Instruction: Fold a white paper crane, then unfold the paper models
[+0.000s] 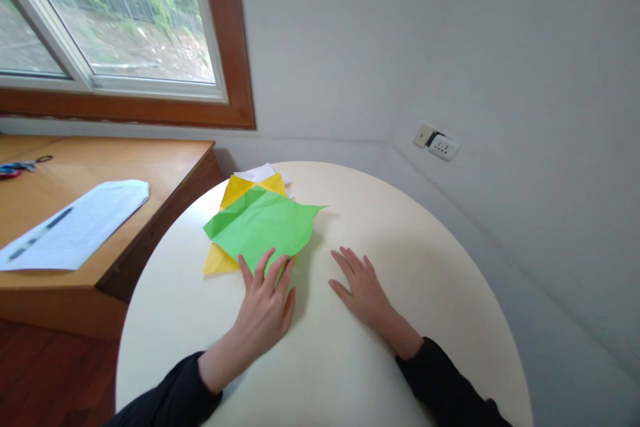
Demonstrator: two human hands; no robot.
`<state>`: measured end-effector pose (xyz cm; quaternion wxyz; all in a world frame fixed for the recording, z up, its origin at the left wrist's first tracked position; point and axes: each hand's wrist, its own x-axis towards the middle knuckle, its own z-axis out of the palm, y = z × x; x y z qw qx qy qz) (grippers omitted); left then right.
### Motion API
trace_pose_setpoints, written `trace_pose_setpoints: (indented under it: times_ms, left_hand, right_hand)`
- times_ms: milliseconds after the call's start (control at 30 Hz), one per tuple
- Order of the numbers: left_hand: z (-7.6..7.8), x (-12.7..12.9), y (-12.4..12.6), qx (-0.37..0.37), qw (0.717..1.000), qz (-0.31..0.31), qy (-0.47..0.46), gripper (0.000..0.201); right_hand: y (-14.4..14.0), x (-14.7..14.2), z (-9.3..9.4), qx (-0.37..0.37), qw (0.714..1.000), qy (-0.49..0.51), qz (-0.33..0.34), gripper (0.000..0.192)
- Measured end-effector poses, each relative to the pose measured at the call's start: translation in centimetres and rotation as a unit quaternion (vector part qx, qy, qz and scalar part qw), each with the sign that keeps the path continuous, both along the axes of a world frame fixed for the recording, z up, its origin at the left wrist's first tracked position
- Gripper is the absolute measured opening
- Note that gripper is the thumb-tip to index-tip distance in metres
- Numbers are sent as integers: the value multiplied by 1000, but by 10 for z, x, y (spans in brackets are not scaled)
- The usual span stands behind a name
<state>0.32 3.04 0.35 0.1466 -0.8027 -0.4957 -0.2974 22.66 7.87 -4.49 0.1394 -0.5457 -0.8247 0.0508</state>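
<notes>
A creased sheet of green paper (pixel 263 220) lies over yellow paper (pixel 220 260) on the round white table (pixel 400 267). White paper (pixel 263 173) pokes out behind the yellow. At the green sheet's near edge is my left hand (pixel 265 303), fingers spread, with the fingertips over the paper; I cannot tell how firmly they touch it. My right hand (pixel 365 290) rests apart from the papers, to their right, fingers stretched out and holding nothing. The green sheet's right corner curls up off the table.
On the left stands a wooden desk (pixel 165 167) bearing printed white sheets (pixel 100 220), a dark pen (pixel 40 233) and scissors (pixel 30 165). A window (pixel 135 13) is above it. Wall sockets (pixel 444 147) sit behind the table on the right.
</notes>
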Motion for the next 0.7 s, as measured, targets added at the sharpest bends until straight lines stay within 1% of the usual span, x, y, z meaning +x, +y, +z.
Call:
trace_pose_setpoints:
  times_ms: [67, 133, 233, 300, 367, 433, 533, 600, 633, 667, 700]
  left_hand:
    - [-1, 6, -6, 0, 999, -55, 1, 36]
    - [-3, 11, -13, -6, 994, -106, 5, 35]
    - [-2, 17, -25, -16, 984, -176, 18, 37]
    - [2, 20, -33, -28, 973, -226, 40, 41]
    - [6, 23, -40, -44, 957, -281, 63, 43]
    - [10, 25, -44, -56, 939, -335, 55, 38]
    - [12, 24, -46, -66, 904, -423, 23, 25]
    - [11, 19, -46, -73, 879, -470, 8, 19]
    - [11, 16, -46, -78, 873, -481, -5, 19]
    - [10, 12, -45, -94, 874, -476, -19, 21]
    - [9, 9, -43, -110, 881, -458, -50, 25]
  right_hand:
    - [5, 4, -5, 12, 998, 60, -7, 57]
    - [13, 13, -11, 39, 990, 135, -19, 57]
    - [28, 37, -18, 82, 964, 244, -64, 55]
    - [39, 58, -19, 76, 943, 309, -100, 55]
    - [47, 80, -18, 58, 904, 395, -152, 52]
    - [52, 97, -15, 29, 854, 487, -182, 43]
    - [53, 110, -8, -25, 769, 610, -187, 30]
    - [50, 110, -3, -56, 723, 666, -173, 25]
    - [49, 109, 0, -68, 709, 683, -161, 24]
    - [47, 107, 2, -76, 701, 694, -147, 23]
    - [45, 105, 5, -83, 698, 700, -130, 21]
